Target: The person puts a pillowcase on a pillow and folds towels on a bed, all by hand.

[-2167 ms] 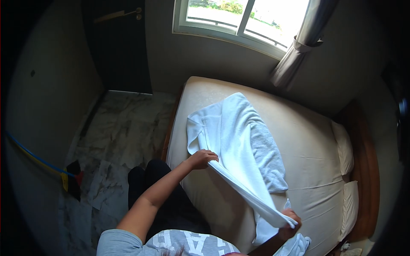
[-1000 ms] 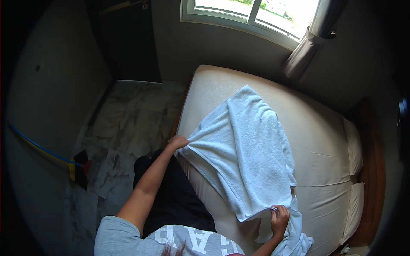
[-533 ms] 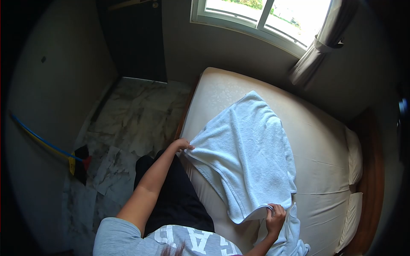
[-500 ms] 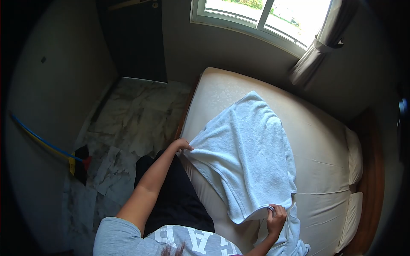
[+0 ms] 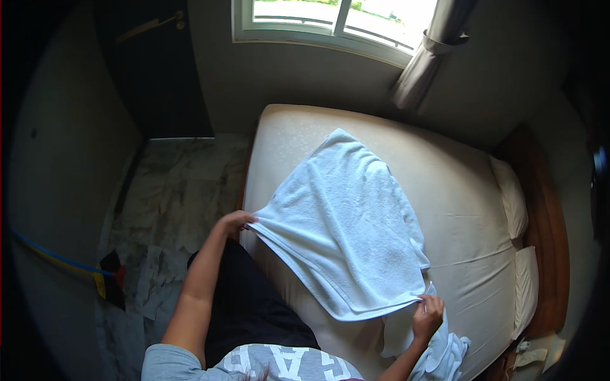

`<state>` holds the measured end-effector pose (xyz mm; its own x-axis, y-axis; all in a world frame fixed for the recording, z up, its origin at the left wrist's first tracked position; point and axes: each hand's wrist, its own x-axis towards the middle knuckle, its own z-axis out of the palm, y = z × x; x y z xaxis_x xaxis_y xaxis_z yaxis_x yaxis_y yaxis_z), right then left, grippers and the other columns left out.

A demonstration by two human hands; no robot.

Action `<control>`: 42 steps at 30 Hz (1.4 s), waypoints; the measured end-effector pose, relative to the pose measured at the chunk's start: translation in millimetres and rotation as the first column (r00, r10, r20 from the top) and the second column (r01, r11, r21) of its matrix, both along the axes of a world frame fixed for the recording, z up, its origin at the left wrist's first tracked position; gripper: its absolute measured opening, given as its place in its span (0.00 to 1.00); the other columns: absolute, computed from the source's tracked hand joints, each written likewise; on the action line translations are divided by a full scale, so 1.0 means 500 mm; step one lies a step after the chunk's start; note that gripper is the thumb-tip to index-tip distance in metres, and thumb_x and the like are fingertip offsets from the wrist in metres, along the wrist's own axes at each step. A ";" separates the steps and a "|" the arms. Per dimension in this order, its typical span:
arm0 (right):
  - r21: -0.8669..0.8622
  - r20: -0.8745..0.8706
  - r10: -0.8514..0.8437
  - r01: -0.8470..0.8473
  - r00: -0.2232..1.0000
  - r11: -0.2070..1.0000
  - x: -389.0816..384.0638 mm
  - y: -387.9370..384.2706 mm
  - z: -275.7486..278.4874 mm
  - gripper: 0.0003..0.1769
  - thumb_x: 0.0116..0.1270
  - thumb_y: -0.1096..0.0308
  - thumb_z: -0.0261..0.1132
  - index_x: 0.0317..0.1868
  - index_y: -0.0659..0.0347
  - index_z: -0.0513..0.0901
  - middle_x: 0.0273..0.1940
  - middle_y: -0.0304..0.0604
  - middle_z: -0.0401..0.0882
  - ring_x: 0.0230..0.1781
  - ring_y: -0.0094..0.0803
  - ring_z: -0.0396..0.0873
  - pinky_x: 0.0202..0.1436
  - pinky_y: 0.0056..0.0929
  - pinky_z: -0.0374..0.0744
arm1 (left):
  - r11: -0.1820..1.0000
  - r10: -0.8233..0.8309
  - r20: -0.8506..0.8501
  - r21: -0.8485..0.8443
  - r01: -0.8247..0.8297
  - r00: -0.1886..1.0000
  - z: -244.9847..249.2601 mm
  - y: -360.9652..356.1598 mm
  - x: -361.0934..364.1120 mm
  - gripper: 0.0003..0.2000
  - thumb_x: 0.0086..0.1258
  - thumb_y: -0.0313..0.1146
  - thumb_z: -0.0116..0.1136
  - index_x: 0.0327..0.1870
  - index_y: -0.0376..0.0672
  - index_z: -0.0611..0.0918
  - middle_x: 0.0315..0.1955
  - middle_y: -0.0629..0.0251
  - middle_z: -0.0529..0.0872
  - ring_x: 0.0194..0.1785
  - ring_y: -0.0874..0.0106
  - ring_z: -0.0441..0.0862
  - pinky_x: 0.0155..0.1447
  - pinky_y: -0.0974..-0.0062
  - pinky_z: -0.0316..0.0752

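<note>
A light blue towel [image 5: 346, 222] is spread over the near left part of the bed, folded in layers with some wrinkles. My left hand [image 5: 239, 221] pinches its left corner at the mattress edge. At the towel's near right corner, my right hand [image 5: 429, 315] grips the hem between thumb and fingers. The near edge is stretched between both hands. Just beside and below my right hand lies a second pale blue cloth [image 5: 448, 355], crumpled, partly hidden by my forearm.
The bed [image 5: 464, 222] has a cream sheet, two pillows [image 5: 526, 289] and a wooden headboard [image 5: 551, 254] at the right. A broom-like tool with a blue handle [image 5: 57, 255] leans at the left. Beyond are a dark door [image 5: 152, 76], a window and a tied curtain [image 5: 432, 57].
Both hands have pulled the towel's near edge tauter and straighter, and its curled right corner now lies flatter. The camera view has shifted, so the room appears further left.
</note>
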<state>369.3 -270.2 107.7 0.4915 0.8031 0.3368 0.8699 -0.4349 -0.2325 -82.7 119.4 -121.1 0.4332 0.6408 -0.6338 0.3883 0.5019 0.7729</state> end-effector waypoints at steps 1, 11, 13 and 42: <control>0.097 0.024 -0.087 0.084 0.996 0.992 0.026 -0.023 0.027 0.10 0.51 0.79 0.60 0.35 0.60 0.81 0.34 0.44 0.76 0.39 0.43 0.75 0.43 0.37 0.73 | 0.991 0.134 0.148 -0.032 -0.131 0.980 0.064 0.007 -0.019 0.08 0.61 0.41 0.60 0.32 0.48 0.81 0.26 0.72 0.81 0.26 0.77 0.73 0.30 0.77 0.66; 0.802 -0.212 -0.205 0.290 0.956 0.523 0.158 -0.094 0.268 0.12 0.66 0.72 0.55 0.48 0.63 0.78 0.41 0.39 0.79 0.30 0.23 0.79 0.19 0.14 0.69 | 0.903 -0.051 0.974 0.139 -0.406 0.220 0.708 -0.061 -0.134 0.18 0.71 0.42 0.53 0.52 0.38 0.75 0.48 0.55 0.80 0.54 0.66 0.77 0.58 0.62 0.74; 0.834 -0.141 -0.166 0.207 0.976 0.511 0.182 -0.074 0.299 0.12 0.66 0.70 0.56 0.48 0.63 0.77 0.42 0.39 0.80 0.30 0.23 0.79 0.20 0.14 0.68 | 0.797 -0.006 0.947 0.198 -0.571 0.320 0.680 0.000 -0.233 0.23 0.73 0.43 0.48 0.63 0.40 0.67 0.54 0.57 0.74 0.57 0.68 0.73 0.62 0.68 0.70; 0.906 -0.202 0.547 -0.058 0.812 0.419 0.397 0.301 0.488 0.11 0.67 0.74 0.57 0.49 0.61 0.77 0.44 0.41 0.78 0.42 0.28 0.80 0.44 0.23 0.81 | 0.721 -0.007 0.927 0.265 -0.640 0.376 0.911 0.203 -0.063 0.11 0.67 0.34 0.58 0.44 0.37 0.80 0.36 0.70 0.80 0.36 0.81 0.78 0.40 0.89 0.79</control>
<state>567.8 -119.9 351.7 0.5485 0.3616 0.7539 0.5968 0.4622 -0.6559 -114.3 221.2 334.5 0.1768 0.8980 0.4028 -0.6934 -0.1768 0.6985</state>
